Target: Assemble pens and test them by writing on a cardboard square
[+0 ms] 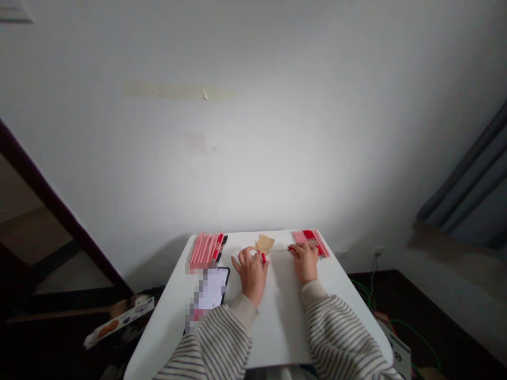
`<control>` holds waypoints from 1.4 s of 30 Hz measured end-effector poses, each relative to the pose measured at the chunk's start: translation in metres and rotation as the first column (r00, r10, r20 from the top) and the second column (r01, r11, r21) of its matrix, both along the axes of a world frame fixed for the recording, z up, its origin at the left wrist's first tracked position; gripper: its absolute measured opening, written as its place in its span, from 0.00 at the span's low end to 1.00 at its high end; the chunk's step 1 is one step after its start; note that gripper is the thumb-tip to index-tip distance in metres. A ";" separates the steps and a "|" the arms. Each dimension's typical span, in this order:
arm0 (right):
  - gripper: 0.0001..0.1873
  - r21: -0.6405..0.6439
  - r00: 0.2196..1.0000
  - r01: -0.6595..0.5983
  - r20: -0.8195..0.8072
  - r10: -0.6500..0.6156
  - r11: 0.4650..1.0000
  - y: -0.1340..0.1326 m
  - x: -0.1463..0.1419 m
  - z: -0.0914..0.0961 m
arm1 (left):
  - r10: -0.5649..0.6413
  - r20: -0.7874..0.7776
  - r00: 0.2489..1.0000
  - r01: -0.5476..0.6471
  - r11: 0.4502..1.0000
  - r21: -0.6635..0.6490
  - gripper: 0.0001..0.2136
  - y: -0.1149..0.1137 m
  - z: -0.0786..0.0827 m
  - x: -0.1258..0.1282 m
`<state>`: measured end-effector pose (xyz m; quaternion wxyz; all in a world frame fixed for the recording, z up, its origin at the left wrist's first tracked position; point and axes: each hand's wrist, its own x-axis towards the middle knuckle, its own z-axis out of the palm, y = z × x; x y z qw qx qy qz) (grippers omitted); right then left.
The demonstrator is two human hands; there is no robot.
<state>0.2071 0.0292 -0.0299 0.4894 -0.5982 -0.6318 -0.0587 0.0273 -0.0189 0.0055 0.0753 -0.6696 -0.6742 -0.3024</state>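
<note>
My left hand (253,272) is over the middle of the white table (283,316), fingers bent. A small red piece (264,257), like a pen cap, shows between its thumb and forefinger. My right hand (306,264) pinches a small red end (292,248) with thumb and forefinger. A thin pale strip (281,249) runs between the two hands; whether it joins the red end I cannot tell. Just beyond my left hand lies a tan paper scrap (265,244). Close behind my right hand are pink and red pen parts (310,235), partly covered by its fingers.
Several pink pens (203,248) lie in a row at the back left, with black pens (223,248) beside them. A phone (212,290), partly blurred, rests left of my left hand. The wall (257,174) stands behind the table. Green cables (366,295) trail on the right.
</note>
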 end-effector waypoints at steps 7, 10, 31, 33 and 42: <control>0.14 -0.002 0.999 -0.031 0.021 0.031 1.000 -0.002 -0.002 0.002 | -0.026 0.039 0.999 0.024 0.998 0.052 0.14 -0.001 0.003 -0.001; 0.12 -0.007 0.996 -0.078 0.041 0.078 0.997 -0.004 -0.005 0.005 | -0.068 0.059 0.996 0.064 0.996 0.069 0.16 -0.002 0.006 -0.001; 0.10 -0.044 0.960 -0.271 0.064 0.273 0.962 -0.013 -0.012 0.020 | -0.074 0.058 0.996 0.068 0.993 0.094 0.07 0.001 0.008 -0.003; 0.09 -0.040 0.959 -0.273 0.061 0.275 0.961 -0.013 -0.012 0.021 | -0.075 0.043 0.996 0.071 0.993 0.096 0.08 0.001 0.008 -0.003; 0.09 -0.018 0.955 -0.292 0.053 0.293 0.956 -0.014 -0.013 0.023 | -0.080 0.046 0.996 0.076 0.994 0.076 0.10 0.001 0.011 -0.003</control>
